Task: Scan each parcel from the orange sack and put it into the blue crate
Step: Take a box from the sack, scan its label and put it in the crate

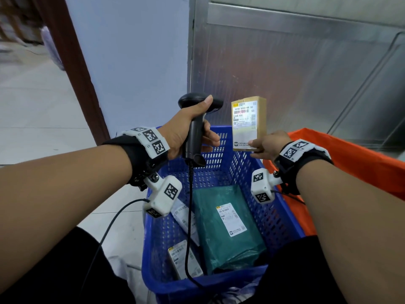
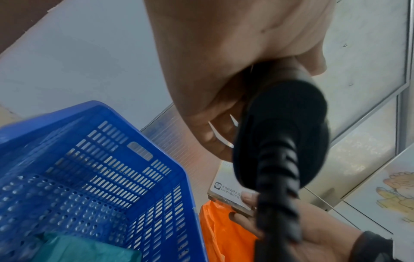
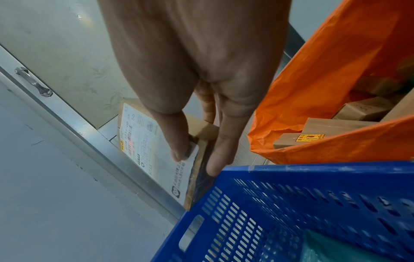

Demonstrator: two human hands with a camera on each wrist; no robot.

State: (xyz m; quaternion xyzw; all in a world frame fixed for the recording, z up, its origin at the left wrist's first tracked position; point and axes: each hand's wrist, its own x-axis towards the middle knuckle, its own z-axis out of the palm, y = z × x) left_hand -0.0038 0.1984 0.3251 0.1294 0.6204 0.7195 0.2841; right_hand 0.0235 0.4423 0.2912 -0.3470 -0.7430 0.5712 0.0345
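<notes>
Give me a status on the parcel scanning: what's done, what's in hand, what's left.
Done: a green parcel and two white-labelled ones already lie in the blue crate. In hand: the left hand grips the scanner, pointed toward the cardboard parcel pinched upright by the right hand. Left: several cardboard boxes still sit in the orange sack.

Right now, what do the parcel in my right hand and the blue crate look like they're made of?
The held parcel looks like brown cardboard, matte: a raw layered edge shows in the right wrist view, with a white paper label stuck on its face. The blue crate looks like moulded hard plastic, slightly glossy, with regular slots and round holes through its walls.
</notes>
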